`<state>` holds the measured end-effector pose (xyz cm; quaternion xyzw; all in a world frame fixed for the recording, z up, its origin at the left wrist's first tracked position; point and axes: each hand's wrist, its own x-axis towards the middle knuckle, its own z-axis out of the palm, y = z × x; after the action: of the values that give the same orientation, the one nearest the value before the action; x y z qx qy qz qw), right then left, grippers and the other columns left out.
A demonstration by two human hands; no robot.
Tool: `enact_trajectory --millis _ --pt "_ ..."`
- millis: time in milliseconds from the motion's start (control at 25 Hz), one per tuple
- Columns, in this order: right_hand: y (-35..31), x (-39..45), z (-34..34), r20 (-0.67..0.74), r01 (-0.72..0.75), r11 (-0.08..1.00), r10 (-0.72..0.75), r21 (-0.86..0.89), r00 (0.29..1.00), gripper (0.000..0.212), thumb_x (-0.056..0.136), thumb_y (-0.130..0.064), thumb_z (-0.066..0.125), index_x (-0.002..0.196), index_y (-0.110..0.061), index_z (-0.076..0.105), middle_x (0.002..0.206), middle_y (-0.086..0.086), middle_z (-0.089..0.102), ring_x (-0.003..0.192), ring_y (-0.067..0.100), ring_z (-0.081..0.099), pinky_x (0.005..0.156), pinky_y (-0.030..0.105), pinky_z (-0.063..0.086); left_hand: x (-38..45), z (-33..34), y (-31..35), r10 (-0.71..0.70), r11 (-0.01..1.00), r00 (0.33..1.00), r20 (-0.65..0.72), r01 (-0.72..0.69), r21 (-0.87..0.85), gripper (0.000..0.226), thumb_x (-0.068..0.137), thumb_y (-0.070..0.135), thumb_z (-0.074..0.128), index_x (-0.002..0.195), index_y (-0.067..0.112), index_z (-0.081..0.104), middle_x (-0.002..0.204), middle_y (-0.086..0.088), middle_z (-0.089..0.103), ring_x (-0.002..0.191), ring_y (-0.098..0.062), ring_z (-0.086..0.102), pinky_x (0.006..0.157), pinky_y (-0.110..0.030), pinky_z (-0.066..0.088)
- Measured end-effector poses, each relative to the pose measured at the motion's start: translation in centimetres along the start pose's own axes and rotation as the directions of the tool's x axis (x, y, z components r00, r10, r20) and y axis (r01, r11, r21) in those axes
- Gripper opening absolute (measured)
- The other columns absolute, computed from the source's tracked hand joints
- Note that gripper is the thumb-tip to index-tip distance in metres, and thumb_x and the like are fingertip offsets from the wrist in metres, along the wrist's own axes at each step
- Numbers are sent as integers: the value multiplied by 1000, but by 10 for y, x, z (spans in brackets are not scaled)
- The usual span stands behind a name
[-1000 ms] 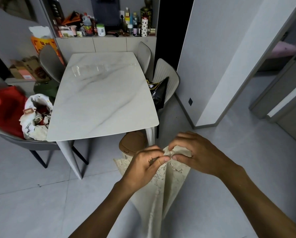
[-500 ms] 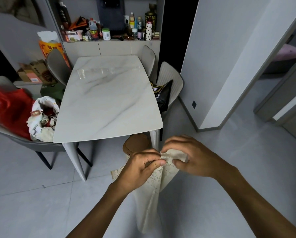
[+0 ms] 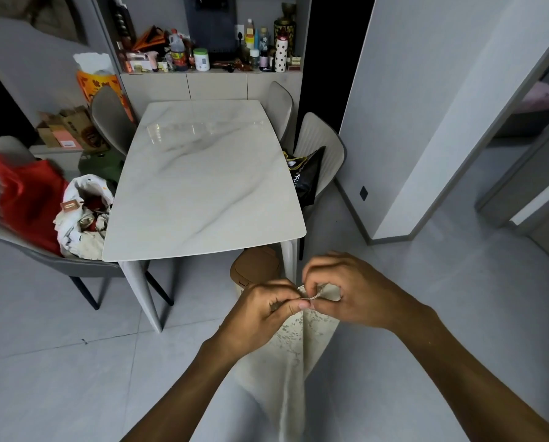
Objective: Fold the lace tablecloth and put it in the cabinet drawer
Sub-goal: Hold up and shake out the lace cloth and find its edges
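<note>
both hands, left hand and right hand, now pinch the lace tablecloth corners closer together than a second ago, just off the table near edge; cloth hangs narrower, so the fold looks underway.

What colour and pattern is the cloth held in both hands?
Cream lace tablecloth with an openwork cut-out pattern, seen in the head view, the only one.

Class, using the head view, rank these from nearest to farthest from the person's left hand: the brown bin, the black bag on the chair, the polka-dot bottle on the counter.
Measured from the left hand:
1. Brown bin, just beyond it, by the table leg.
2. Black bag, on the chair right of the table.
3. Polka-dot bottle, on the far counter.
</note>
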<state>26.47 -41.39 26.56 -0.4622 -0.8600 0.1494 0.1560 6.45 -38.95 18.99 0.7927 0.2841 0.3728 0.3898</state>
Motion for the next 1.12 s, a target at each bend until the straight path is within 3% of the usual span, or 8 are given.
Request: enact_trajectory --millis 120,240,440,640,720,800,1000,1120 --pt "6 5 -4 84 -53 998 49 40 995 19 85 -35 71 85 -16 74 97 -8 66 89 10 59 78 30 47 1 -2 -2 -19 1000 1000 -10 19 0 23 91 35 66 82 15 72 73 1 63 65 -16 60 60 -40 48" --pt "13 3 -10 137 -102 978 77 184 988 15 85 -27 72 84 -13 76 99 -12 63 94 6 59 81 24 46 -3 -5 -14 -81 997 997 2 81 -19 24 76 44 79 84 22 74 81 5 69 71 -15 66 64 -36 53" --pt "22 -3 -22 203 -199 937 144 286 968 12 83 -26 74 72 -27 69 102 -17 58 108 8 55 89 32 49 -21 10 -37 -98 993 994 49 95 69 21 74 44 81 84 29 70 81 24 65 76 -3 65 70 -11 46" --pt "29 -9 -35 193 -234 905 175 354 966 18 81 -25 75 65 -27 69 101 -15 61 109 14 55 91 34 45 -27 23 -56 -110 982 993 44 102 156 12 79 34 74 84 29 66 80 21 65 75 0 61 67 -14 48" --pt "30 -10 -36 169 -213 903 160 372 973 17 79 -18 76 63 -20 69 97 -13 64 106 16 57 89 30 45 -28 29 -61 -167 976 986 3 165 141 17 79 40 73 79 26 63 77 23 62 74 -2 58 64 -15 47" --pt "29 -10 -35 149 -174 910 126 377 981 17 76 -10 76 62 -13 68 91 -10 67 97 18 60 82 26 47 -27 37 -64 -196 977 981 0 196 83 23 80 47 70 93 29 70 84 20 67 83 -4 61 69 -13 49" --pt "32 -17 -33 166 -176 864 108 472 980 16 75 2 64 60 4 59 66 6 59 62 27 56 56 19 42 -22 51 -65 -209 977 977 30 208 32 22 84 42 64 106 40 65 88 38 63 93 -2 63 78 -11 49" --pt "41 -27 -40 132 -213 890 174 402 976 18 74 -3 62 60 2 54 60 13 50 56 29 50 52 23 39 -18 49 -65 -227 974 973 -40 227 -3 20 85 43 58 100 33 67 93 28 67 94 -2 63 80 -11 49"
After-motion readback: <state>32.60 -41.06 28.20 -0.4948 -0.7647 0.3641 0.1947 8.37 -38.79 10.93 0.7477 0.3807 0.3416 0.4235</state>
